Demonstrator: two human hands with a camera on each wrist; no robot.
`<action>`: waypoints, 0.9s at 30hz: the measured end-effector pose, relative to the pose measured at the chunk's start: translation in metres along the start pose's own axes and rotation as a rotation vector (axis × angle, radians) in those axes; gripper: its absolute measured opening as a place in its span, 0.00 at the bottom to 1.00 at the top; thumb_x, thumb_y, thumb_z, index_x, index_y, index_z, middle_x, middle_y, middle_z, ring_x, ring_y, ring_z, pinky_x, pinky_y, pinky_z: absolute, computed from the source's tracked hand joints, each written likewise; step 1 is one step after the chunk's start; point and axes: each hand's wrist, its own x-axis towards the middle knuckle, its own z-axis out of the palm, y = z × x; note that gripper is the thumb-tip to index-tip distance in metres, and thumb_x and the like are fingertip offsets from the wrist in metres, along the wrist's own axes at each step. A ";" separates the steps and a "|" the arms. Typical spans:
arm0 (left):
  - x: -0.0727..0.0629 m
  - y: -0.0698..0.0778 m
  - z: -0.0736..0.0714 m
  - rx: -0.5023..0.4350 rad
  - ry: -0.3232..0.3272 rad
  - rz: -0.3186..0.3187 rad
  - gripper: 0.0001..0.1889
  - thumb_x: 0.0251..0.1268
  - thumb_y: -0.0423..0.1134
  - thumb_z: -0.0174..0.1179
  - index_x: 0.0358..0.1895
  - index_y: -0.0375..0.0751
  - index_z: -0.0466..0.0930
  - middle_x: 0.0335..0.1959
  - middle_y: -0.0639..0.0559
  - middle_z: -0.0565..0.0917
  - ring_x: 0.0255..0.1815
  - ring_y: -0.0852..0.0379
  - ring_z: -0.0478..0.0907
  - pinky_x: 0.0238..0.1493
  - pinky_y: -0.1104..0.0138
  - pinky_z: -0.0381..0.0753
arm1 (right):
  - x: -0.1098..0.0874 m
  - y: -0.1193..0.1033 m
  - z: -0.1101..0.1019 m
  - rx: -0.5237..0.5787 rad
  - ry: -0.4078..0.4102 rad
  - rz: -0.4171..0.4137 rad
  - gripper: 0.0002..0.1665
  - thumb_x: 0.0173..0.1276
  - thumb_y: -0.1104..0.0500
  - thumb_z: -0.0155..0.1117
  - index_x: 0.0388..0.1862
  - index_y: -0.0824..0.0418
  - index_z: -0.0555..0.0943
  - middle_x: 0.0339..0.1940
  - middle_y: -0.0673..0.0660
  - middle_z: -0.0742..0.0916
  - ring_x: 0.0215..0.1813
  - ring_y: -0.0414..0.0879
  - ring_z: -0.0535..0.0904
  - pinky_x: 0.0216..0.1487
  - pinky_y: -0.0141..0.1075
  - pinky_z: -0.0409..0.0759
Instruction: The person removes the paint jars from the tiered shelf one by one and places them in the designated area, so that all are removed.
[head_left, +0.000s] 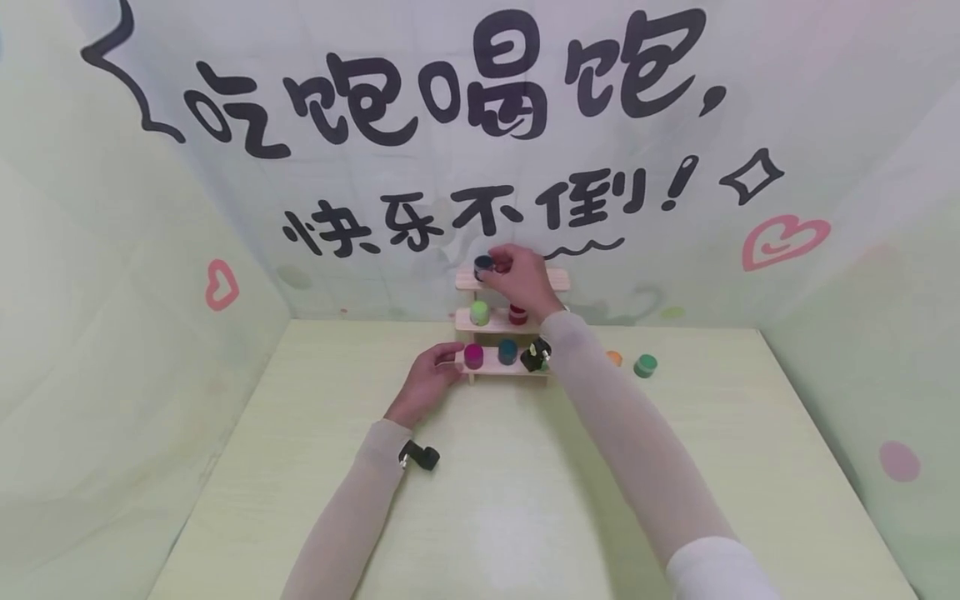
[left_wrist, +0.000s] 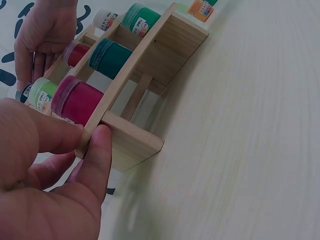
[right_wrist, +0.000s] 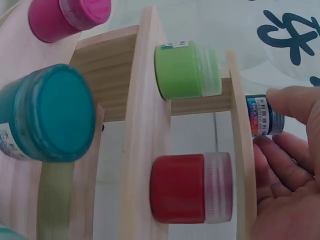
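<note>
A three-tier wooden rack (head_left: 497, 325) stands against the back wall. My right hand (head_left: 525, 282) pinches a dark paint jar (right_wrist: 258, 115) at the left end of the top shelf. My left hand (head_left: 426, 385) grips the left end of the bottom shelf between thumb and finger. On that shelf sit a magenta jar (left_wrist: 77, 100), a teal jar (left_wrist: 111, 58) and a green jar (left_wrist: 141, 20). The middle shelf bears a light green jar (right_wrist: 177, 70), a red jar (right_wrist: 177, 190) and a white-looking jar (left_wrist: 103, 20). My right forearm hides the rack's right side in the head view.
To the right of the rack, an orange jar (head_left: 614, 358) and another green jar (head_left: 646, 366) stand on the pale table (head_left: 495, 500). A printed cloth backdrop (head_left: 420, 167) rises behind, with sheets at both sides.
</note>
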 end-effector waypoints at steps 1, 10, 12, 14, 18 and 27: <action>0.000 0.000 0.000 -0.001 -0.001 0.001 0.26 0.68 0.32 0.64 0.69 0.48 0.80 0.65 0.43 0.81 0.69 0.45 0.78 0.75 0.51 0.76 | 0.000 0.000 0.001 0.000 0.001 -0.002 0.30 0.68 0.51 0.76 0.66 0.57 0.82 0.54 0.56 0.89 0.55 0.49 0.83 0.61 0.45 0.85; 0.001 0.002 0.002 -0.018 -0.014 -0.003 0.26 0.68 0.30 0.63 0.69 0.46 0.79 0.64 0.43 0.82 0.65 0.47 0.81 0.68 0.58 0.84 | -0.003 0.002 -0.004 0.024 0.022 -0.007 0.30 0.67 0.52 0.77 0.66 0.56 0.82 0.54 0.55 0.90 0.55 0.48 0.85 0.63 0.45 0.85; 0.001 0.004 0.002 -0.024 -0.016 0.000 0.26 0.69 0.30 0.63 0.70 0.45 0.78 0.64 0.42 0.81 0.65 0.46 0.81 0.67 0.59 0.85 | -0.004 0.003 -0.006 0.027 0.030 -0.016 0.31 0.67 0.52 0.77 0.67 0.56 0.82 0.54 0.55 0.90 0.55 0.48 0.86 0.63 0.45 0.85; 0.001 0.004 0.002 -0.021 -0.016 0.000 0.27 0.68 0.29 0.63 0.70 0.45 0.78 0.65 0.42 0.81 0.65 0.45 0.81 0.66 0.60 0.85 | -0.005 0.004 -0.009 0.031 0.031 -0.020 0.32 0.67 0.53 0.77 0.68 0.56 0.81 0.54 0.55 0.90 0.55 0.48 0.86 0.64 0.45 0.85; 0.002 0.004 0.001 -0.009 -0.017 -0.007 0.27 0.68 0.30 0.64 0.70 0.47 0.78 0.65 0.43 0.81 0.65 0.46 0.81 0.67 0.60 0.85 | -0.010 0.005 -0.013 0.037 0.036 -0.018 0.31 0.67 0.54 0.78 0.68 0.56 0.82 0.54 0.55 0.90 0.55 0.48 0.87 0.64 0.44 0.86; 0.001 0.004 0.000 -0.030 -0.015 -0.007 0.25 0.69 0.31 0.63 0.69 0.46 0.79 0.62 0.41 0.81 0.62 0.46 0.83 0.63 0.61 0.87 | -0.029 0.004 -0.024 0.096 0.054 -0.038 0.27 0.66 0.56 0.78 0.63 0.58 0.84 0.53 0.58 0.91 0.54 0.50 0.89 0.63 0.44 0.87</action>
